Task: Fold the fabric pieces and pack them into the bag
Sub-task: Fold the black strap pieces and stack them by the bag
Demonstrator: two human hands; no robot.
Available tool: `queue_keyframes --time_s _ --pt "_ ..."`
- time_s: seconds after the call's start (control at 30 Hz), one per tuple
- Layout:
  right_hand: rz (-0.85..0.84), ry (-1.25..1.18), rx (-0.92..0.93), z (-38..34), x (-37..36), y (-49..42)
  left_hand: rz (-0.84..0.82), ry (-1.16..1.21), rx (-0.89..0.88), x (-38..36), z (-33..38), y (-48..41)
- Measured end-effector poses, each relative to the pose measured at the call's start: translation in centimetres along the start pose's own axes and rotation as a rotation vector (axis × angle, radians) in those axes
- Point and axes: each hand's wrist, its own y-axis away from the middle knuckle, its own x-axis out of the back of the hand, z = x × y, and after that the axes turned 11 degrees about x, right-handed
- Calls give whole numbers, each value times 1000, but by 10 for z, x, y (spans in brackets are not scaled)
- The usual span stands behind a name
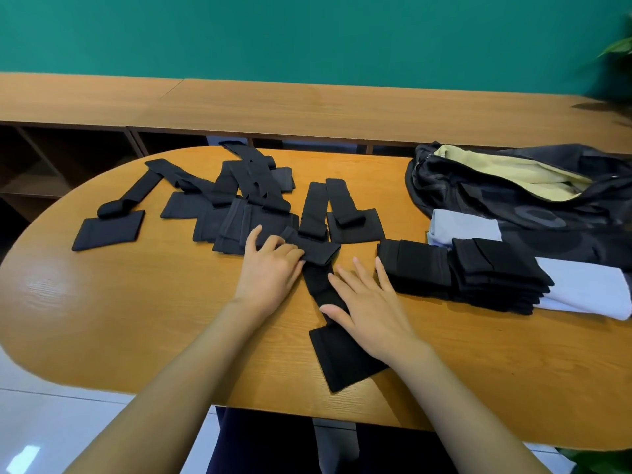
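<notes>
Black strip (pixel 319 285) in play, soft matte cloth, narrow and flat, running from a square pad (pixel 345 357) near the table edge up to a doubled-over end. Left hand (pixel 273 268) is on that end, fingers curled and gripping the fold. Right hand (pixel 371 311) lies flat, fingers straight and spread, thumb pressing the strip's middle, the other fingers reaching over onto bare wood.

Behind the left hand, the pile (pixel 239 200): more black strips with square pads, loose and criss-crossed, some ends rolled. To the right, just beside the right hand's fingertips, the stack (pixel 478 271), neat folded black rectangles in two leaning heaps, sitting on pale lavender cloths (pixel 588 289). Beyond them the bag (pixel 513 206), black, slumped and unzipped, with a pale yellow lining (pixel 506 176) showing in the mouth.

All of it sits on an oval table (pixel 136 302), warm wood grain with a light sheen. Behind runs a long wooden bench (pixel 307 104) with dark open cubbies beneath, then a flat green wall (pixel 307 35). White glossy floor (pixel 51 422) below, a leafy plant (pixel 619 46) at the far right.
</notes>
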Motion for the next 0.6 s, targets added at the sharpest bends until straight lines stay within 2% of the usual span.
queue_keyframes --time_s 0.13,0.37,0.47,0.6 --pt "-4 29 30 -3 -1 -12 -67 10 -55 -6 -3 -11" --pt "2 68 53 -7 -10 -12 -355 -172 -147 -11 0 -54" --pt "-15 83 39 -5 -15 -5 -359 -211 -192 -15 -1 -64" --pt "18 79 34 0 -9 -3 -306 16 -136 -14 3 -69"
